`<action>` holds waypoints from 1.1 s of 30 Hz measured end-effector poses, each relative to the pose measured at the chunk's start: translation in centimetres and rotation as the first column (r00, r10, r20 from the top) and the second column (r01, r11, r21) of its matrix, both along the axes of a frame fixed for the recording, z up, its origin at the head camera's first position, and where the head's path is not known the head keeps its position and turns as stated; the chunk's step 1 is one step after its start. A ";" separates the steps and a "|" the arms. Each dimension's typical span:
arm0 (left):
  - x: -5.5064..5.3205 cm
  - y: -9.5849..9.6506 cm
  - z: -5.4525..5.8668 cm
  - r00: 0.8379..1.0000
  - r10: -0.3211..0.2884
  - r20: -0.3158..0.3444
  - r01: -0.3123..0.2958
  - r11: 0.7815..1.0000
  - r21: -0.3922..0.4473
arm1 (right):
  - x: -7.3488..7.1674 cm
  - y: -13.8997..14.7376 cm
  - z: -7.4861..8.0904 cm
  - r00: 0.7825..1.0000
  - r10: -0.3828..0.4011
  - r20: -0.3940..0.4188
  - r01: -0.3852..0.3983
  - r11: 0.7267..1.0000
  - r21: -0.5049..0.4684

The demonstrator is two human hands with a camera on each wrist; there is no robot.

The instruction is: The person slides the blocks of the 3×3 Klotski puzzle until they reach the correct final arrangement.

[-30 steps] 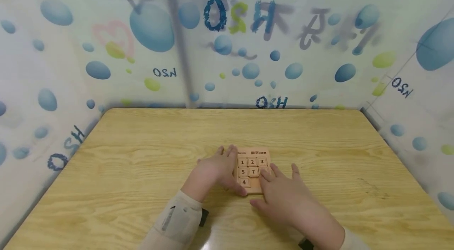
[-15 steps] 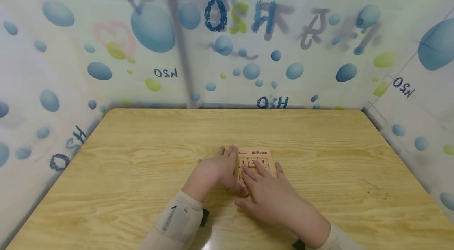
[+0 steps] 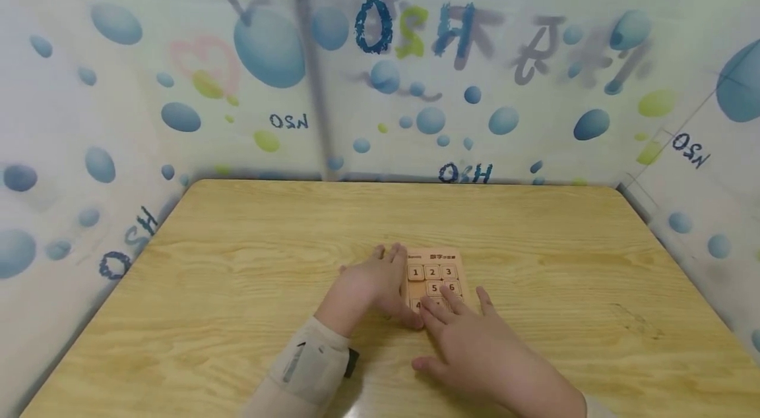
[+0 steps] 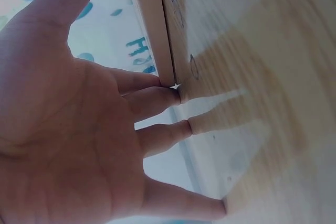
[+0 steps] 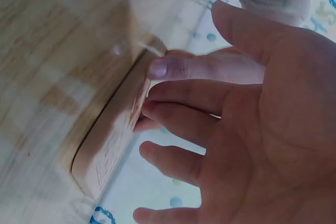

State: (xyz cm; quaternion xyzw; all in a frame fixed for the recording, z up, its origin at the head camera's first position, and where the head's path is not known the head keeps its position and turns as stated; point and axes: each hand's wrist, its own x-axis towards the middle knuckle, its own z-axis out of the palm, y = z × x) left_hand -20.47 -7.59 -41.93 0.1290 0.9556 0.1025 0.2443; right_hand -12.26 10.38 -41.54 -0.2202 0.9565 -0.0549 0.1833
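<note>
A wooden number slide puzzle (image 3: pixel 417 289) lies flat on the table. Its top row reads 1, 2, 3; below it come a bare cell, then 5 and 6. My left hand (image 3: pixel 374 283) braces the puzzle's left side, its thumb at the near left corner. In the left wrist view its straight fingers reach down to the tabletop, beside the puzzle's side wall (image 4: pixel 155 30). My right hand (image 3: pixel 481 342) touches the near tiles with extended fingertips, partly covering the bottom row, where a 4 shows. The right wrist view shows these fingertips over the puzzle's near edge (image 5: pixel 107 145).
The wood-grain table (image 3: pixel 285 220) stretches around the puzzle on every side. A wall covering (image 3: pixel 505 75) printed with blue and green drops stands behind it and at both sides. A small dark block (image 3: pixel 351 362) sits at the left wrist.
My right hand swept left over the tiles, then back right and nearer. Tile 5 now sits in the middle column, with a bare cell at its left. The left hand stayed against the puzzle.
</note>
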 end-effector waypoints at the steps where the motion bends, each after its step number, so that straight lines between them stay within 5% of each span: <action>1: 0.0 0.0 0.0 1.000 0.002 0.000 -0.002 1.000 -0.001 | 0.1 -0.1 0.0 1.000 0.005 0.003 -0.005 1.000 -0.004; 12: -0.1 -0.1 -0.2 1.000 0.020 0.012 -0.020 1.000 0.003 | -1.9 -0.6 -0.4 1.000 -0.018 0.000 0.018 0.999 -0.027; 21: -0.2 0.2 -0.2 1.000 0.015 -0.001 -0.015 1.000 -0.002 | -2.0 3.8 1.3 0.984 -0.177 0.028 0.177 0.984 0.002; 33: -0.2 0.4 -0.1 1.000 0.017 0.007 -0.017 1.000 0.006 | 0.1 3.6 -0.2 0.993 -0.100 0.061 0.099 0.995 0.012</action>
